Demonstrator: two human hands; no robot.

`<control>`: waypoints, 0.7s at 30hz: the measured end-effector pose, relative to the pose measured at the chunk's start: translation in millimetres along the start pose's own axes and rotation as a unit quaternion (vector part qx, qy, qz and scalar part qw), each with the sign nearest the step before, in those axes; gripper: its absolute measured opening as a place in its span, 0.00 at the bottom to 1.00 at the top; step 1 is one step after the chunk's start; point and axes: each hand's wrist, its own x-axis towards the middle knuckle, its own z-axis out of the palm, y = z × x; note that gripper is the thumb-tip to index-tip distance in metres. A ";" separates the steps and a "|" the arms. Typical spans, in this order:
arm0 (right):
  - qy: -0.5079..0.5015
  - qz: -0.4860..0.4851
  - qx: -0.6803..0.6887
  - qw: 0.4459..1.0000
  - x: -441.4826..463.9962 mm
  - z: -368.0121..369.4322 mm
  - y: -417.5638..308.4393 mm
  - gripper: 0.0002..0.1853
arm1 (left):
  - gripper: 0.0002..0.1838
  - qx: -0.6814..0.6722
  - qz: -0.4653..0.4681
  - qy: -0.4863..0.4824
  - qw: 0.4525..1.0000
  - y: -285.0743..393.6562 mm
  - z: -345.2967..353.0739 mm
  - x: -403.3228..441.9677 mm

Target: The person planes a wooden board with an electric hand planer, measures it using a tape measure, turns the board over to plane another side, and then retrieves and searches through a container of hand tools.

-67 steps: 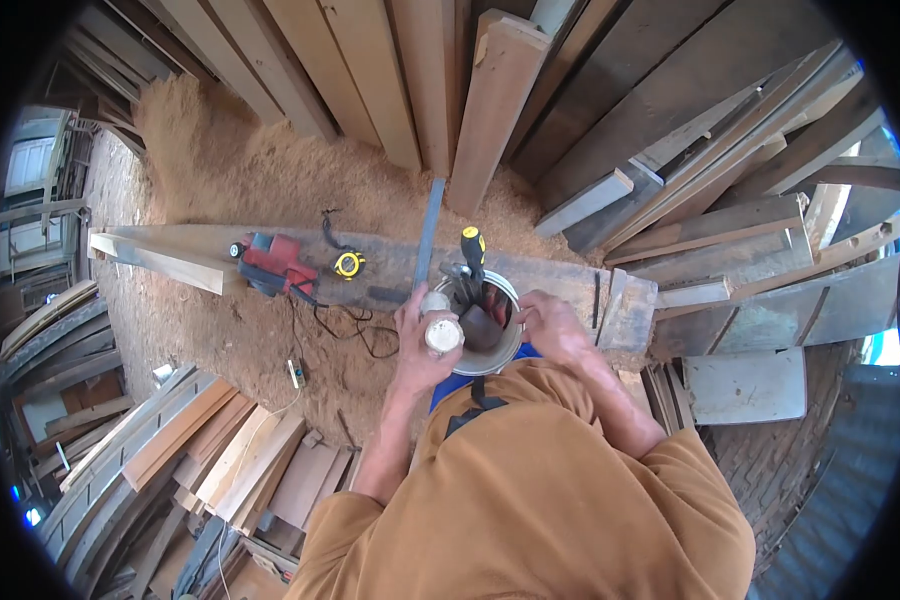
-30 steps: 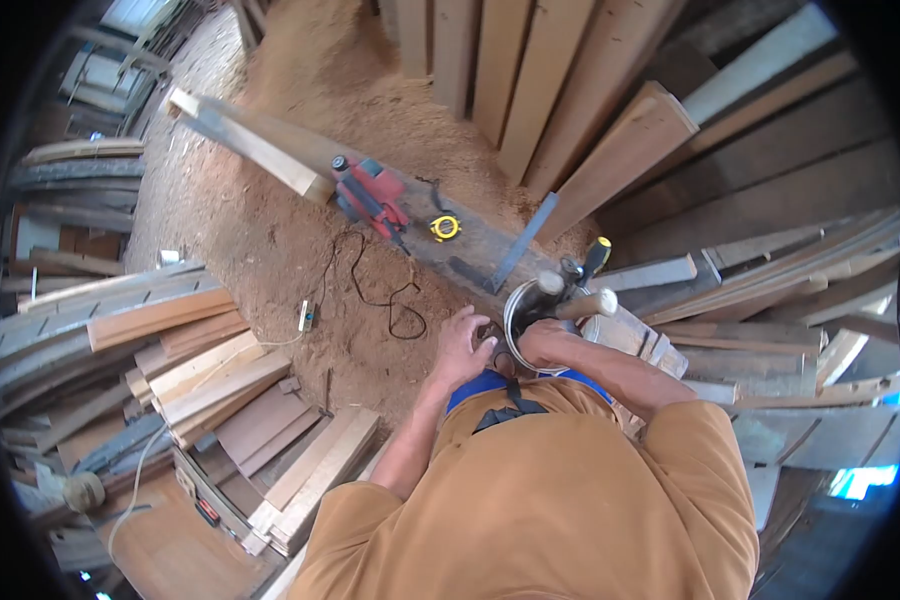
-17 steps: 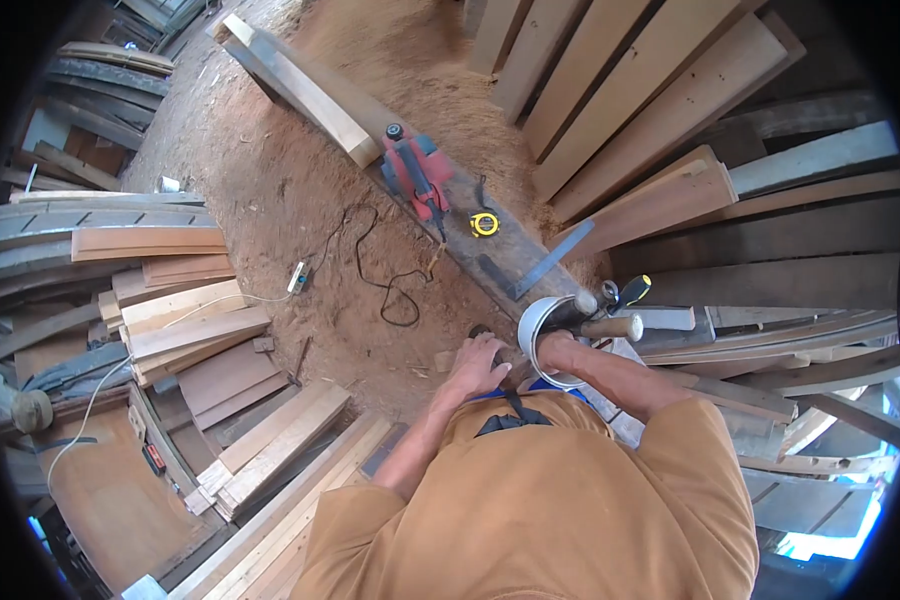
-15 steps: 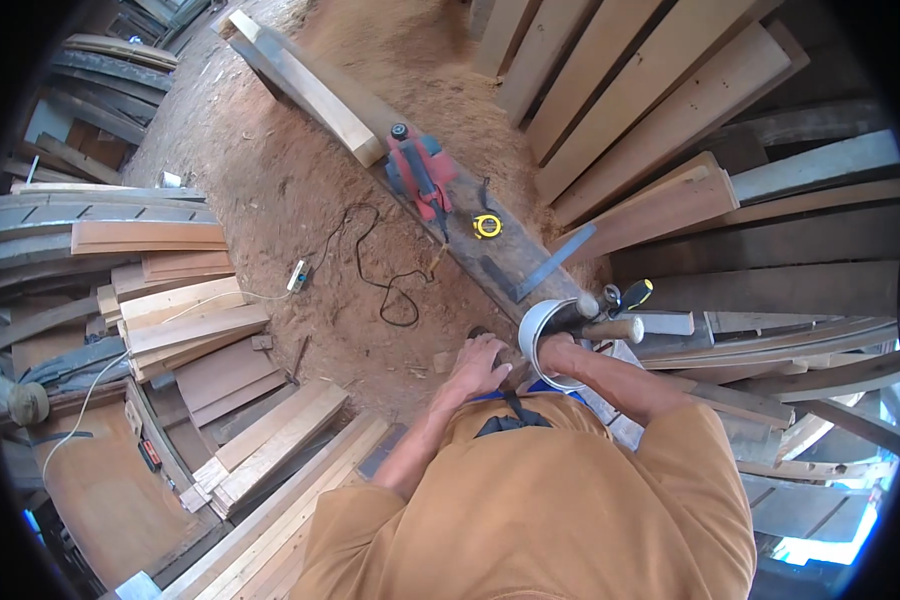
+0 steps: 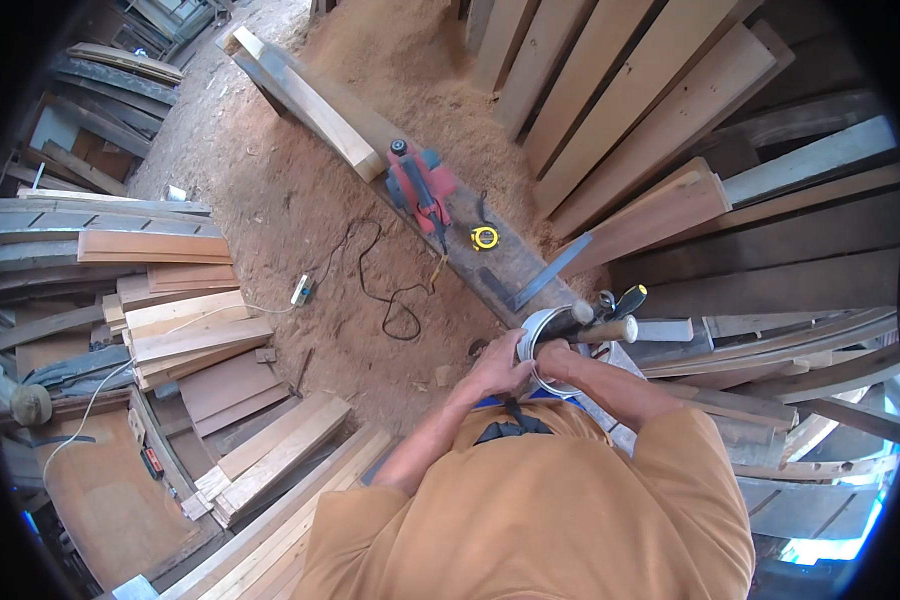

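A white bucket (image 5: 538, 326) stands close to my body at the near end of the plank bench. My left hand (image 5: 500, 366) grips its left rim. My right hand (image 5: 558, 360) reaches inside the bucket, and its fingers are hidden there. Out of the bucket stick a wooden handle (image 5: 610, 331), a dark tool with a round pale end (image 5: 580, 312) and a screwdriver with a yellow and black handle (image 5: 630, 299). Farther along the bench lie a metal try square (image 5: 550, 272), a yellow tape measure (image 5: 485, 238) and a red electric planer (image 5: 420, 190).
The plank bench (image 5: 470, 270) runs away to the upper left, with a squared timber (image 5: 315, 110) on it. A black cord (image 5: 363, 275) loops over the sawdust-covered ground to a power strip (image 5: 301, 290). Stacked boards (image 5: 195, 325) lie left; long planks (image 5: 660, 130) lean right.
My left hand has moved up and right from beside the bucket onto its rim. The bucket has shifted or tilted slightly. My right hand stays inside it.
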 end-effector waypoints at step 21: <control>0.106 -0.001 0.011 0.994 8.6 20.9 0.6 0.18 | 0.33 0.003 -0.011 0.020 1.000 -5.0 28.0 3.4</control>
